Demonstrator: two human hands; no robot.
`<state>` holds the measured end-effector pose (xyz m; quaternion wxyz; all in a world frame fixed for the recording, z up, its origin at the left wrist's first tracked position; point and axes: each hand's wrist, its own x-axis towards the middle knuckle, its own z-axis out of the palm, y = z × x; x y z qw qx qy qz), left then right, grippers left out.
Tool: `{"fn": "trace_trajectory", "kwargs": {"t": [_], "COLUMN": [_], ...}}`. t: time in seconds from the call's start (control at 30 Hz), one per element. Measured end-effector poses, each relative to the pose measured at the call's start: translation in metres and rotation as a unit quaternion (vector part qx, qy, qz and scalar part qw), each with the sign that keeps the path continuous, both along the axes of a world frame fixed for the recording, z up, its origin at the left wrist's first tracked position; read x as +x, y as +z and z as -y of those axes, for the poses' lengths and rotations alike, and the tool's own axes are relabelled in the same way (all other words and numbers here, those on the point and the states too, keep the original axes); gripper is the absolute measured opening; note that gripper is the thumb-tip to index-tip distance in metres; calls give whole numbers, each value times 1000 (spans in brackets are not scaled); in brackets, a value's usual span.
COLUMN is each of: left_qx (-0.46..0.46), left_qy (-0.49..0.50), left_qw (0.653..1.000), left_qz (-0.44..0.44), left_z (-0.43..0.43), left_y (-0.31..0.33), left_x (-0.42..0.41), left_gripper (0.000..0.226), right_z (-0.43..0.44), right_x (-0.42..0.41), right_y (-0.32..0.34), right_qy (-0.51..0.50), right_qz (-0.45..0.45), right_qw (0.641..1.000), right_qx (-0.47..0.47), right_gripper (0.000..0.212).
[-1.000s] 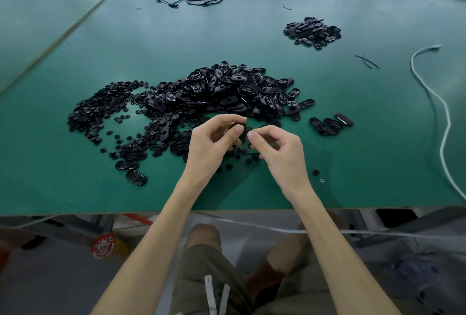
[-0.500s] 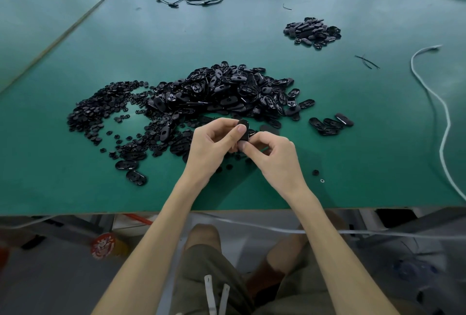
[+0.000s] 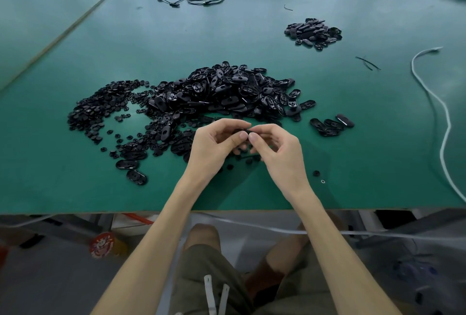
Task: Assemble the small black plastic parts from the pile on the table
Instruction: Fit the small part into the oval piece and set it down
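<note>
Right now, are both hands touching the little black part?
Touching. Head view: left hand and right hand both pinch the black part.

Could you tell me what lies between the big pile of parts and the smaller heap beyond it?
Only bare green table separates the big pile from the smaller heap, per the head view.

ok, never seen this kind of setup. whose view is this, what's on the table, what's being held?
There is no robot here. One camera worn on a person's head looks down at their own bare hands. The left hand and right hand pinch a small black part between them, mostly hidden by the fingers. On the green table lie a big pile of black oval shells, small round pieces to its left, a smaller heap farther right, and a white cable.
</note>
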<state>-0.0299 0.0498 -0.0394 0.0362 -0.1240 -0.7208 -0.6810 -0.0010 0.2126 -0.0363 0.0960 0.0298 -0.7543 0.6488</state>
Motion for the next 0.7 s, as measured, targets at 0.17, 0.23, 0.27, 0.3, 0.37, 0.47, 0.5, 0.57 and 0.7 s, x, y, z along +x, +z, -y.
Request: {"fn": "trace_trajectory", "kwargs": {"t": [0.17, 0.23, 0.27, 0.3, 0.37, 0.47, 0.5, 0.57, 0.7], "left_qx": [3, -8, -9, -9, -10, -15, -17, -21, -24], "left_qy": [-11, -8, -7, -7, -9, -11, -11, -11, -14], "left_qw": [1000, 1000, 1000, 1000, 1000, 1000, 1000, 1000, 1000], "left_qz": [-3, -8, -7, -6, -4, -5, -6, -5, -2], "left_z": [-1, -2, -2, -2, -2, -2, -2, -2, 0], "left_y": [1, 2, 2, 2, 2, 1, 1, 0, 0], "left_x": [1, 1, 2, 2, 3, 3, 3, 3, 2], "left_gripper": [18, 18, 18, 18, 19, 20, 21, 21, 21], "right_z": [-2, -3, -3, -4, -4, -5, -5, -5, -5], "right_x": [0, 0, 0, 0, 0, 0, 0, 0, -1], "right_y": [0, -1, -1, -2, -2, -3, -3, -4, -5], "right_qy": [-17, -25, -27, -28, -26, -27, -28, -28, -26], "right_qz": [5, 2, 1, 0, 1, -2, -3, -4, -2], "right_qw": [1000, 999, 999, 999, 999, 999, 999, 999, 999], "right_qx": [-23, -30, -34, -35, -35, -36, -36, -34, -34], "right_gripper": [4, 5, 5, 5, 5, 7, 8, 8, 7]}}
